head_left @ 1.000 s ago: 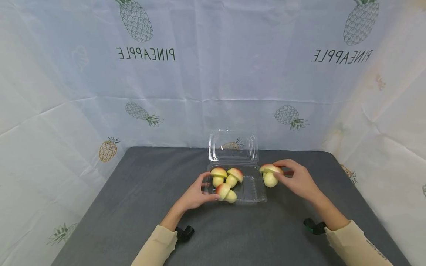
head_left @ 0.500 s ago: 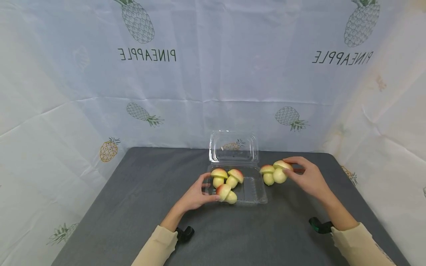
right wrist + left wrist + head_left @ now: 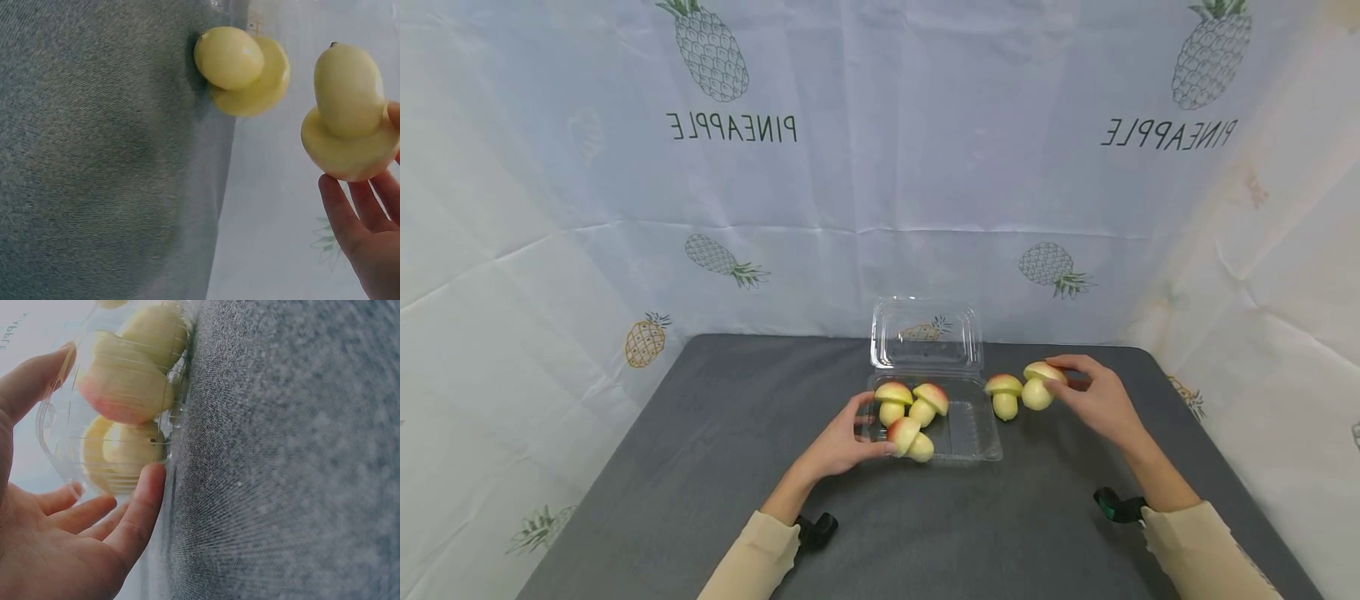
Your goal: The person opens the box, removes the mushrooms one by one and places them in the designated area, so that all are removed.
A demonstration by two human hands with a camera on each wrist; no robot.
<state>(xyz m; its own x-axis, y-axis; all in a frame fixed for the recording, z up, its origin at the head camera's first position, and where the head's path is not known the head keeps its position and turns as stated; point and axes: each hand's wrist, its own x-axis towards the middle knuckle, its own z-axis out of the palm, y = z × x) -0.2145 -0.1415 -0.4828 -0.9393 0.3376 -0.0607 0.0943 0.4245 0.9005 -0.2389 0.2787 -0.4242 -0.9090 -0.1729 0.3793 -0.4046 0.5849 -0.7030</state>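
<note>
Three yellow toy mushrooms with reddish caps point(image 3: 892, 393) sit in the left half of a clear plastic clamshell box point(image 3: 973, 425), its lid point(image 3: 927, 333) raised at the back. My left hand point(image 3: 842, 435) grips the box's left side, thumb over the front corner and fingers along the wall, as the left wrist view also shows. On the right, my right hand point(image 3: 1093, 398) pinches a toy mushroom point(image 3: 347, 94) by its cap, stem pointing down in the head view. Left of it, beside the box, another toy mushroom point(image 3: 1004, 396) stands cap up on the table.
The grey cloth-covered table point(image 3: 985, 533) ends at the back against a white curtain point(image 3: 917, 167) printed with pineapples. The box's right half holds no mushroom. Dark cameras are strapped at both wrists.
My right hand has shifted right with its mushroom, which overlapped the standing mushroom earlier and now shows a small gap beside it. The left hand and box have stayed in place.
</note>
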